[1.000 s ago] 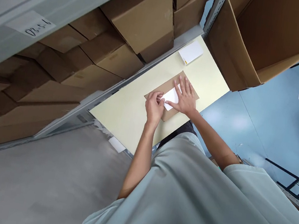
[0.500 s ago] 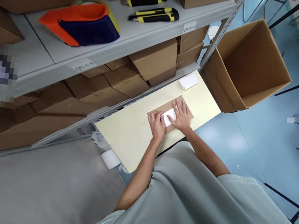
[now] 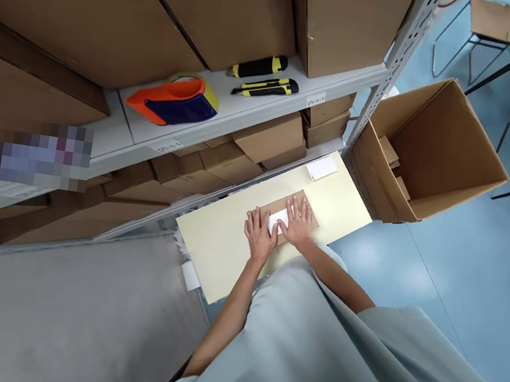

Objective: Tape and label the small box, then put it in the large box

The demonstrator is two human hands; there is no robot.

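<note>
A flat brown cardboard piece (image 3: 281,204) lies on the pale yellow tabletop (image 3: 228,244). A white label (image 3: 276,219) sits on the cardboard. My left hand (image 3: 259,235) lies flat with fingers stretched over the label's left end. My right hand (image 3: 299,222) rests open and flat on the label's right side and the cardboard. Both palms press down and neither hand holds anything.
A white pad (image 3: 321,168) lies at the table's far end. A large open carton (image 3: 426,153) stands to the right on the blue floor. The shelf above carries an orange and blue tape dispenser (image 3: 175,100), two yellow-black utility knives (image 3: 265,77) and cardboard boxes (image 3: 272,139).
The view has tilted up and drawn back, showing more of the shelving. My left hand's fingers have gone from curled at the label's edge to flat on it. My right hand stays flat.
</note>
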